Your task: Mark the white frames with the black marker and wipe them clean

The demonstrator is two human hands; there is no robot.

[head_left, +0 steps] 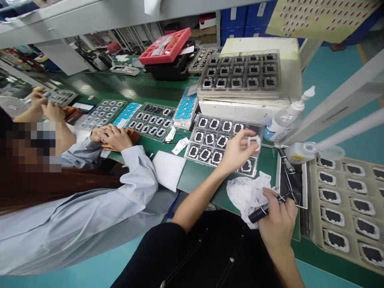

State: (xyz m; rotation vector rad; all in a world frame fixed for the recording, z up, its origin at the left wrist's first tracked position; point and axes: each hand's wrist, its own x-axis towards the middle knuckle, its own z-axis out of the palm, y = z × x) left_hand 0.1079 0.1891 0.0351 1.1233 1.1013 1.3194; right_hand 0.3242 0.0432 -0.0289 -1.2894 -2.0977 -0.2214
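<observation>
My left hand is over the right side of a clear plastic tray, fingers pinched on a small white-framed part. Rows of similar parts with dark centres, such as one framed part, fill most of that tray's pockets. Lower right, my right hand is closed around a black pen-shaped tool with pale lettering; its exact kind is unclear. The tool lies across a crumpled white cloth. Beside that hand is a shallow tray with black tweezers.
Bottles, including a clear squeeze bottle, stand right of my left hand. A beige tray of framed parts is at far right. Behind, another filled tray rests on a white box. A co-worker's grey sleeve is close at left.
</observation>
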